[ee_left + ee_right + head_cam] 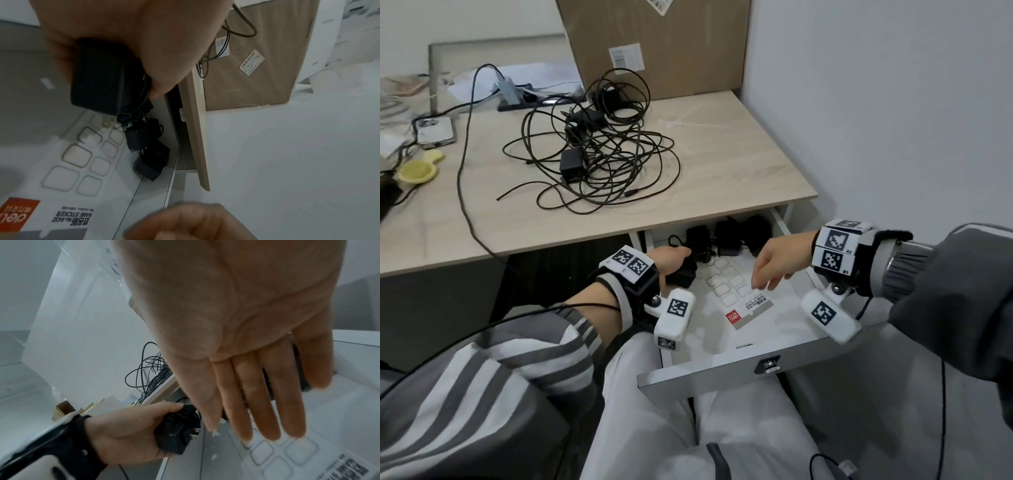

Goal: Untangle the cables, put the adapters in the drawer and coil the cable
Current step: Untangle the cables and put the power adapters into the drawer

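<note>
My left hand [671,262] grips a black power adapter [683,274] [98,81] [177,433] with metal prongs, held over the left side of the open white drawer [709,371]. Several black adapters [726,238] [148,149] lie at the back of the drawer. My right hand [774,263] [257,386] hovers over the drawer with straight fingers and holds nothing. A tangle of black cables [599,150] with adapters caught in it lies on the wooden desk [722,164].
A sticker sheet pack [736,294] lies flat in the drawer. A cardboard box [657,44] leans at the back of the desk. At the left are a phone [436,132], a yellow cup [416,171] and a hub with a long cable. A white wall is on the right.
</note>
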